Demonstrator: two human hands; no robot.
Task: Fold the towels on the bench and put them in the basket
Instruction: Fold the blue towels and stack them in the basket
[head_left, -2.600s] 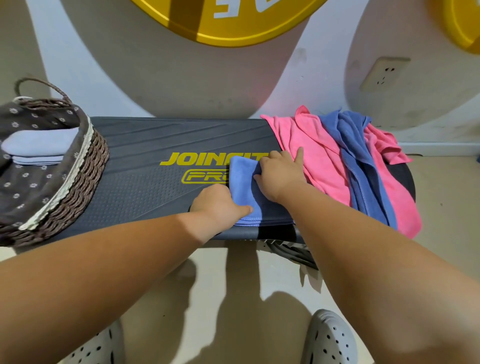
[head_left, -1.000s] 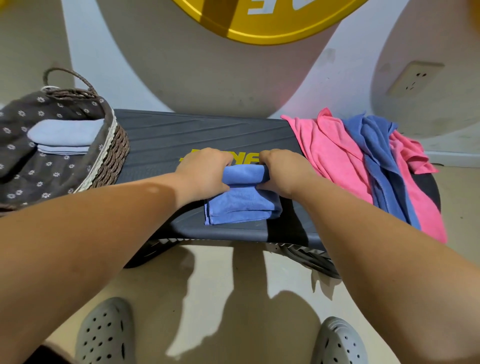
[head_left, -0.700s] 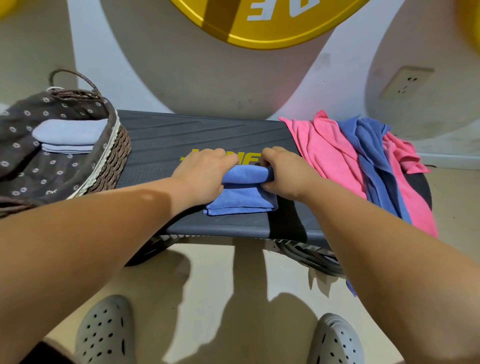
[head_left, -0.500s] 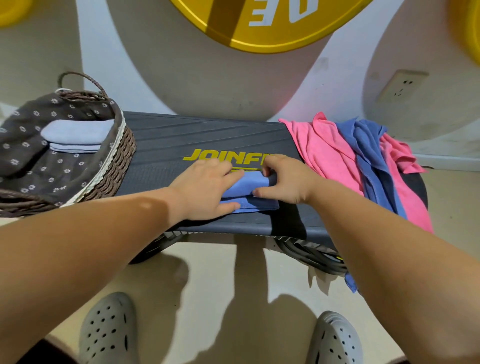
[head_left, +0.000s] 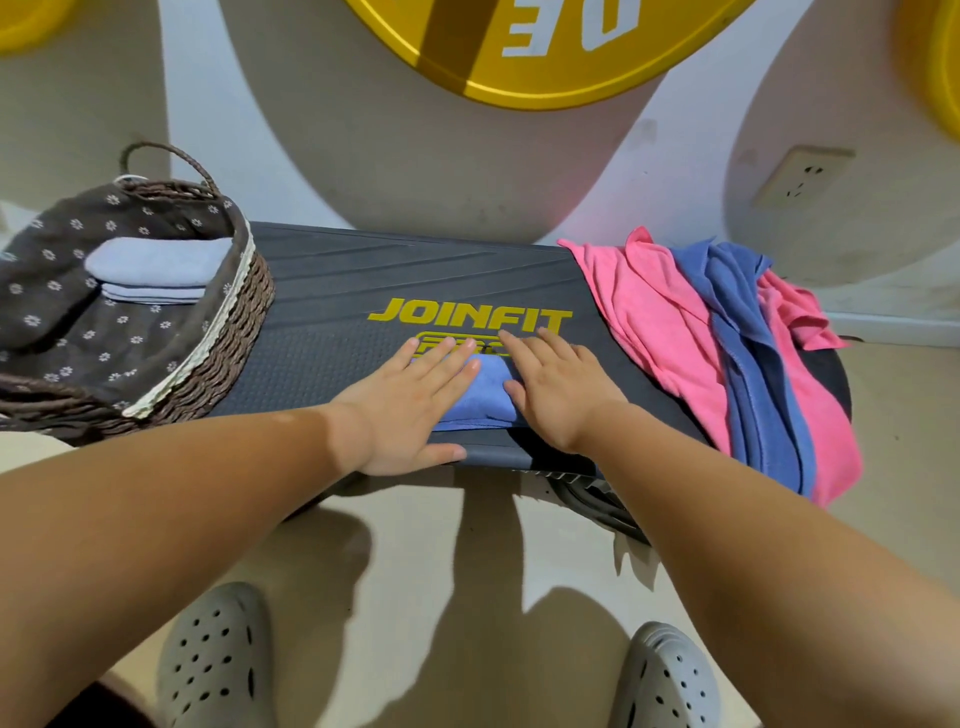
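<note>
1. Now my left hand (head_left: 410, 400) and right hand (head_left: 556, 389) press flat, fingers straight, on the folded blue towel (head_left: 488, 397) at centre frame on the bench (head_left: 363, 291).
2. I'd smooth evenly, then lift it squarely toward the basket (head_left: 223, 338), upper left.

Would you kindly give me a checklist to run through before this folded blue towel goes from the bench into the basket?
1. Towel folded small: ok; the blue towel lies as a compact packet on the bench.
2. Grip taken: not ok; the left hand and right hand press flat on it, fingers straight.
3. Edges aligned: cannot tell; the hands cover them.
4. Room in the basket: ok; free space shows beside the folded towels.
5. Pile done: not ok; the pink and blue towels lie unfolded at the bench's right end.
</note>
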